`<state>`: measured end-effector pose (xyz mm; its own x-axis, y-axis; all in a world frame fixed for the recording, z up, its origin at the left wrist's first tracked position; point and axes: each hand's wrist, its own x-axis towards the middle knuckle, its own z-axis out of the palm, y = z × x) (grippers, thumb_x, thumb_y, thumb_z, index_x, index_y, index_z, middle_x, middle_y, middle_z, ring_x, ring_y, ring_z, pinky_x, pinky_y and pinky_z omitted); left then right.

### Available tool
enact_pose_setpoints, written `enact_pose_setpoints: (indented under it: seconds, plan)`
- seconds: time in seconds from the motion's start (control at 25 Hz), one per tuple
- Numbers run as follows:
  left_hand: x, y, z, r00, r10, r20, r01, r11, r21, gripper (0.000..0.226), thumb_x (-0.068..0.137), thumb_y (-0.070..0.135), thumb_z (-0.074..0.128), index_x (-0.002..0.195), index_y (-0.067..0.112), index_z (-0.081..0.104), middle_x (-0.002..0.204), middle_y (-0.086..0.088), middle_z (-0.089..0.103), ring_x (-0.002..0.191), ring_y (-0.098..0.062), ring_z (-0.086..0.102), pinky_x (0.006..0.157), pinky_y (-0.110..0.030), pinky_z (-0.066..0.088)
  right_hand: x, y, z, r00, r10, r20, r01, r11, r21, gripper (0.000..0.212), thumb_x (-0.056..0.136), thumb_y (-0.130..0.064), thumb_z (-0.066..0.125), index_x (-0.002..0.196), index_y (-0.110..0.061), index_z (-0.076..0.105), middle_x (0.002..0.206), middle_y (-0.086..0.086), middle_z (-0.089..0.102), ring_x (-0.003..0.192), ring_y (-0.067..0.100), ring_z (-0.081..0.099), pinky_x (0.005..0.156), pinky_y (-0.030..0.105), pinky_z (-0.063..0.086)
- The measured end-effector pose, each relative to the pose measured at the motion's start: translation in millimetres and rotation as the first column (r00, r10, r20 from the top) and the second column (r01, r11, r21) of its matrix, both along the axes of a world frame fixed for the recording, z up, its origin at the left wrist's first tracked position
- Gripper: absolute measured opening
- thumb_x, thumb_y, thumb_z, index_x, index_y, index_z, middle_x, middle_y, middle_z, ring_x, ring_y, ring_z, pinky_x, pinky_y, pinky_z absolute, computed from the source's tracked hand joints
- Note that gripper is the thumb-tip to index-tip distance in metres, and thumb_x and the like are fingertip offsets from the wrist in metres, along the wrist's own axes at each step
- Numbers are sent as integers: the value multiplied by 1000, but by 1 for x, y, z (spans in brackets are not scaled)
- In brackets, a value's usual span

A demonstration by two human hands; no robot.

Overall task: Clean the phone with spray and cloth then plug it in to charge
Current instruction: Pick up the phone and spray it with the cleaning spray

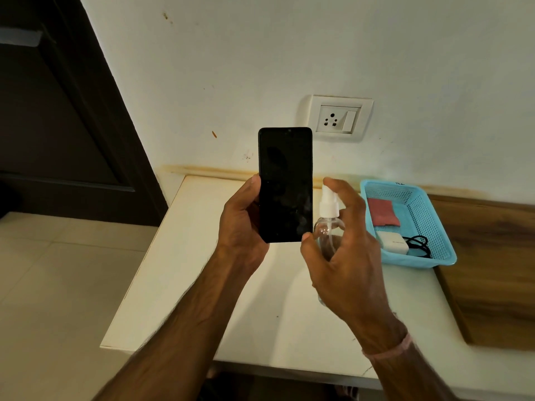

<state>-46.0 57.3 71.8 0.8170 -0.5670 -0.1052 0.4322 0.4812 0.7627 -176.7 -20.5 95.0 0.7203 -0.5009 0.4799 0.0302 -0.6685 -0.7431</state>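
My left hand (241, 219) holds a black phone (285, 183) upright above the white table, its dark screen facing me. Right beside it, my right hand (344, 250) grips a clear spray bottle (328, 218) with a white nozzle, the index finger resting on top of the pump. The nozzle points toward the phone's right edge. A red cloth (382, 212) lies in the blue basket (434, 227), with a white charger adapter (393, 241) and black cable (418, 244) in front of it. A wall socket (338, 118) is above the phone.
The white table (202, 270) stands against the wall, with a wooden surface (492, 270) adjoining it on the right. A dark door (58, 125) is at the left, and tiled floor lies below it.
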Motion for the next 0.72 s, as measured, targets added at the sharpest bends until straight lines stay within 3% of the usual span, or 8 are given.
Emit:
enact_pose_setpoints:
  seconds: [0.12,0.2,0.28,0.44,0.64,0.72]
  plan:
    - [1,0,0,1000,8,-4,-8,1000,21,44,108,32,42,136,2,54,117,-18,62,112,-42,63,98,-55,53,-4,4,-5,998,-12,-58,13,1000,5,72,79,-35,62,137,-48,23,94,-28,56,59,2,61,71,36,61]
    - [1,0,1,1000,11,-4,-11,1000,17,39,108,31,41,131,4,56,116,-18,62,111,-41,63,99,-56,53,-4,3,-6,998,-12,-57,13,1000,9,71,80,-35,62,137,-48,22,92,-17,58,60,-1,62,70,34,61]
    - [0,0,2,1000,18,-11,-18,1000,17,37,108,31,41,128,6,58,116,-17,64,111,-40,64,99,-54,54,-4,3,-6,999,-7,-54,8,1000,0,71,80,-34,63,136,-47,22,88,-27,55,66,-6,63,70,30,60]
    - [0,0,1,1000,16,-23,-15,1000,18,38,107,31,42,129,6,59,116,-17,65,114,-41,64,99,-53,54,-4,4,-7,998,-21,-58,22,1000,7,69,82,-31,68,134,-44,24,89,-45,47,56,6,63,61,36,62]
    - [2,1,1,1000,5,-6,-5,1000,-28,32,106,31,45,121,9,63,104,-10,70,105,-35,68,94,-51,58,-3,2,-7,1000,4,-21,-4,1000,19,73,81,-27,66,139,-41,25,103,-54,43,78,-12,63,64,6,53]
    - [2,2,1,1000,4,-26,-5,999,-51,31,105,32,47,118,11,66,102,-9,72,102,-33,71,89,-49,60,-3,-2,-9,1000,-9,5,9,999,41,75,83,-22,70,142,-37,26,111,-52,41,84,-15,61,57,5,51]
